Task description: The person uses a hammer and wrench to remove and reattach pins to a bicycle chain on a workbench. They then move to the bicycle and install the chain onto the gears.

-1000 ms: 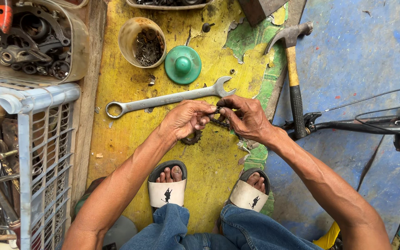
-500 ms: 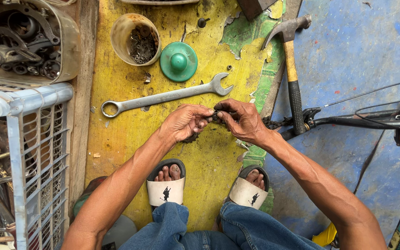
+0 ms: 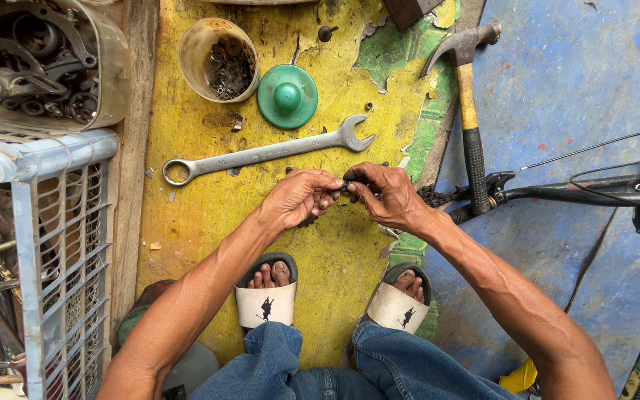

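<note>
Greasy dark bike chain (image 3: 438, 197) is being pinched between left hand (image 3: 301, 198) and right hand (image 3: 387, 196), both having drifted slightly toward the yellow board's (image 3: 209, 215) middle since earlier; long steel combination wrench (image 3: 268, 152) lying just beyond.

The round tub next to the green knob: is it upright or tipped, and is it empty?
Upright and not empty. The head view looks straight into the tub's open mouth, and small dark metal parts lie on its bottom, beside the green knob.

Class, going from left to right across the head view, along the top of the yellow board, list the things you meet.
Tub of metal parts → cup of small hardware → green knobbed lid → hammer.
</note>
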Demonstrator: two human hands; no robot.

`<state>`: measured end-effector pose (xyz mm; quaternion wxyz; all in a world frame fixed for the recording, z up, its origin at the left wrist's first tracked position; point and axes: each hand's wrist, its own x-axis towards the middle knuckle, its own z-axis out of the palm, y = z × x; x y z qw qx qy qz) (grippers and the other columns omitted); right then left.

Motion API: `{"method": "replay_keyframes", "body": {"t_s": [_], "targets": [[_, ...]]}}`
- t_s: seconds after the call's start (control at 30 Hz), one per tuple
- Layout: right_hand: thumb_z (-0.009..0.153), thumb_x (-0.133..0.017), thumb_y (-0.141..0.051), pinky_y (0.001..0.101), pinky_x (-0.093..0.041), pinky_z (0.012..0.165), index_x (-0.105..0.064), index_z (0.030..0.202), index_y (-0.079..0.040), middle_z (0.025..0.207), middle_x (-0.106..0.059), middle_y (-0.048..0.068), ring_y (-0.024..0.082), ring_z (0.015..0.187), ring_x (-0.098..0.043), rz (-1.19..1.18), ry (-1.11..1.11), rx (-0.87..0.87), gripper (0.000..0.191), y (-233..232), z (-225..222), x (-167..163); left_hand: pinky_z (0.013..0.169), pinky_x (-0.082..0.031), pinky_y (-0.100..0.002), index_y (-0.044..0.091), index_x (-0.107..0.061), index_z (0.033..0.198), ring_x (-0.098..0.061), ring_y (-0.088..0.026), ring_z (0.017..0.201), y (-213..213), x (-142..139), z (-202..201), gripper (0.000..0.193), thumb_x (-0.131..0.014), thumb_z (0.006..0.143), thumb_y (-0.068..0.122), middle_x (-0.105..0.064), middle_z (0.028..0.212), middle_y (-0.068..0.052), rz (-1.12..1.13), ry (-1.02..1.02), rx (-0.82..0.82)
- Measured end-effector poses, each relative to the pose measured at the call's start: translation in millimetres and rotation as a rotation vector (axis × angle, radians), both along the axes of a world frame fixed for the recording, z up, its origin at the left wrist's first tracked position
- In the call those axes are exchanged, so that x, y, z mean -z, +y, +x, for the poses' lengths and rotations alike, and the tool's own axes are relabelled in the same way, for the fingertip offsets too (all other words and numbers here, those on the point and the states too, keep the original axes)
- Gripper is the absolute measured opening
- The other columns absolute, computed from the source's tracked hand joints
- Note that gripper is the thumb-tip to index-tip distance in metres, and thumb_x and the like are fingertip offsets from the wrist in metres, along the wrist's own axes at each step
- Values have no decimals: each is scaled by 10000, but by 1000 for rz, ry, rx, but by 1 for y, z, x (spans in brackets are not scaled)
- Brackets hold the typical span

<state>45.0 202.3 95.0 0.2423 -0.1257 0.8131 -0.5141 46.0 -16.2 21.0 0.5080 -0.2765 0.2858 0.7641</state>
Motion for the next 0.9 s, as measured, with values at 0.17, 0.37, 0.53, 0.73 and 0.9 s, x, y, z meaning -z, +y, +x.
{"method": "replay_keyframes", "body": {"t_s": [0.17,0.37,0.53,0.73,0.9], "targets": [[967,-664,-54,351,-553,611,-649,1051,9,829,-702,140,211,706,-708,72,140,-28,105,1,3,9,393,-414,-231,0,-662,890,-603,-108,516,5,-10,0,97,-711,919,78,-657,703,-62,-131,109,-10],[1013,-607,-93,373,-529,503,-675,1016,14,724,-699,131,239,571,-651,301,-14,0,127,8,-21,33,446,-382,-312,45,-736,1009,-491,-119,498,20,-25,-13,129,-638,995,127,-659,693,-52,-660,829,276],[934,-685,-125,353,-572,602,-718,947,29,761,-736,122,190,640,-694,268,4,147,158,9,-44,51,594,-539,-366,-32,-685,1091,-608,-225,641,28,-16,-39,228,-701,887,70,-639,874,-129,-855,1341,308],[901,-709,-150,356,-573,629,-741,946,25,752,-746,130,194,639,-700,330,-41,239,183,1,-45,55,720,-558,-413,-24,-697,1083,-674,-330,840,24,-10,-44,203,-716,885,20,-641,965,-169,-976,1652,329],[886,-709,-118,360,-584,649,-733,940,41,772,-752,146,199,668,-730,298,16,287,169,-2,-42,51,752,-582,-401,6,-704,1096,-691,-322,916,21,-9,-47,227,-742,873,23,-660,1040,-135,-959,1761,274]]}}
